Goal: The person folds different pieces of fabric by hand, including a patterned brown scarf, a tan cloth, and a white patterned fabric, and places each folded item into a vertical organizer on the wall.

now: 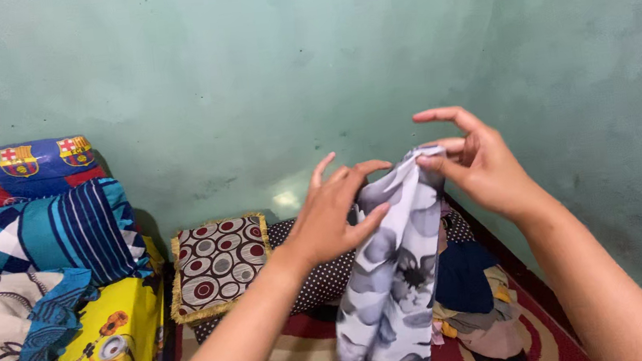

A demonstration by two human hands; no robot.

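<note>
A grey and white flower-patterned cloth (390,291) hangs down in front of me, held up in the air. My right hand (476,161) pinches its top corner between thumb and fingers. My left hand (336,214) grips the cloth's left edge a little lower, thumb in front and fingers spread. The cloth's lower end drops toward the floor and covers part of a pile of clothes (477,299) lying below my right forearm.
A teal wall (248,70) fills the background. Stacked patterned pillows and bedding (36,231) sit at the left. A small square cushion with red circles (219,262) leans by the wall, a dark dotted cushion (323,278) beside it. A red patterned rug (306,347) covers the floor.
</note>
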